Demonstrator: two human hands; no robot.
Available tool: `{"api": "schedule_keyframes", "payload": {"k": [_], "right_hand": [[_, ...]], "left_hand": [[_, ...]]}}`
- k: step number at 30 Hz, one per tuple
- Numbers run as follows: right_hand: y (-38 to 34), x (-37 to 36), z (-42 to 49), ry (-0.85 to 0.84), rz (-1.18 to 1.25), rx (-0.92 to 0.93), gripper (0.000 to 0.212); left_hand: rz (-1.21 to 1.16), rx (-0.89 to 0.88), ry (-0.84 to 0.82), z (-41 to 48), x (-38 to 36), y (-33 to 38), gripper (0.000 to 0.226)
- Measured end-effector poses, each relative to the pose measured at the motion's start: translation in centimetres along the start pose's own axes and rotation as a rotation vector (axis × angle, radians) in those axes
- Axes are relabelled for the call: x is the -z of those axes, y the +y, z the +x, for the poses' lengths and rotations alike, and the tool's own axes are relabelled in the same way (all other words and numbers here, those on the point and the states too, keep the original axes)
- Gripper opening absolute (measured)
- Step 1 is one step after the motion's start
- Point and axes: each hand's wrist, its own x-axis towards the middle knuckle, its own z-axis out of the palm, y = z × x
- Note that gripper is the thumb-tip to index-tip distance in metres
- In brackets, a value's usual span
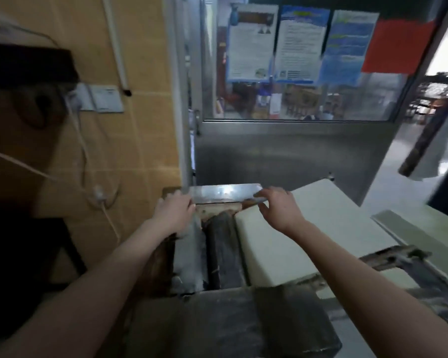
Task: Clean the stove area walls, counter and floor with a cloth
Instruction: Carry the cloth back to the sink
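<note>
A shiny flat metal plate lies crosswise at the far end of a machine with a dark roller and a cream belt. My left hand grips the plate's left end. My right hand pinches its right end between thumb and fingers. No cloth is visible. The tiled wall stands at the left.
A wall socket with white cables is on the tiles at left. A steel door with a glass pane and posters stands behind the machine. A dark cabinet fills the left. A dusty metal cover lies near me.
</note>
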Motion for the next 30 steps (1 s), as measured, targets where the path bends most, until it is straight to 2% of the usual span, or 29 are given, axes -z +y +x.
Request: {"api": "schedule_keyframes", "payload": {"k": [7,12,22,30], "right_hand": [[-9.5,-4.3,2.7,-0.136,0.091,0.301,0.033],[-16.8,-7.4,2.2,-0.220,0.101,0.469,0.031],[-30.9,-10.8,-0.6,-0.368,0.193,0.670,0.031],[-42.1,-13.1,-3.6,-0.414,0.239,0.845,0.032]], "left_hand": [[0.038,0.378,0.013,-10.3,1.7,-10.0,0.032],[0.100,0.574,0.048,-18.0,2.8,-15.7,0.032],[0.117,0.849,0.069,-29.7,3.8,-24.1,0.031],[0.156,0.958,0.101,-37.5,5.7,-32.3,0.029]]}}
